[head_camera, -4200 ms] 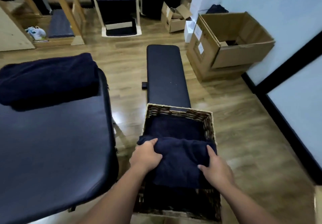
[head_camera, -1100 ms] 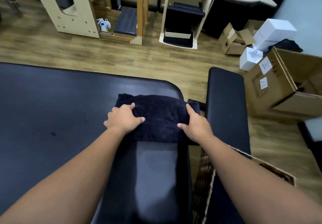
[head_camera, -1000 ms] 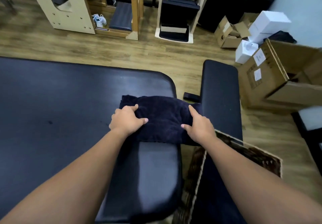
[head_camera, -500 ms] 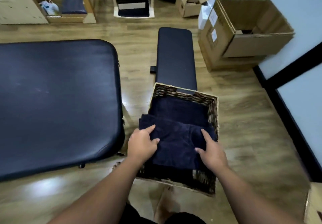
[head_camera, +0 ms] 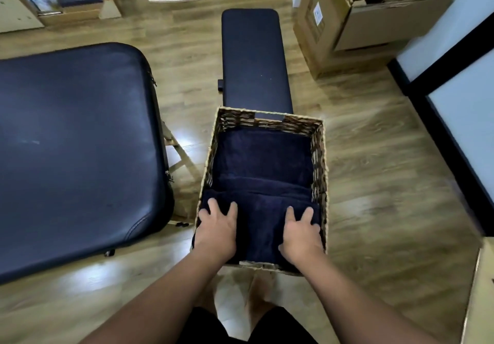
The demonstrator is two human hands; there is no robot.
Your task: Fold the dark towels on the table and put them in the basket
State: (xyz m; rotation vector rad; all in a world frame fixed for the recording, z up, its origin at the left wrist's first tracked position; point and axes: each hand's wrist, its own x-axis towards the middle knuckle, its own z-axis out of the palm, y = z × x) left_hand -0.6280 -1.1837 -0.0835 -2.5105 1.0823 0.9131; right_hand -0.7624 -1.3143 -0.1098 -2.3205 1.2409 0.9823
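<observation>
- The left hand [head_camera: 217, 230] and the right hand [head_camera: 300, 232] are lying flat on the folded dark towel [head_camera: 260, 226], fingers spread and nearly straight, pressing rather than gripping; neither is curling round anything.
- That towel is sitting in the near half of the wicker basket [head_camera: 319, 156], at about 6 o'clock in the view, with the hands at its left and right ends.
- Another folded towel [head_camera: 263, 156] is lying just beyond it, toward 12 o'clock, filling the far half of the basket; a fold edge is showing between the two.
- The worktop [head_camera: 74, 143] at 9 o'clock is showing no towels in the part in view, so this is probably the last placement.
- To finish well, the palms should be pushing down evenly so the bundle is settling level below the rim instead of bulging at the near wall.
- Corners wanting tucking are those at 7 and 5 o'clock, where cloth is meeting the weave and could be snagging.
- Lifting both hands straight up, without dragging, should be keeping the fold from opening.
- The padded bench [head_camera: 254, 57] at 12 o'clock is playing no part.
</observation>
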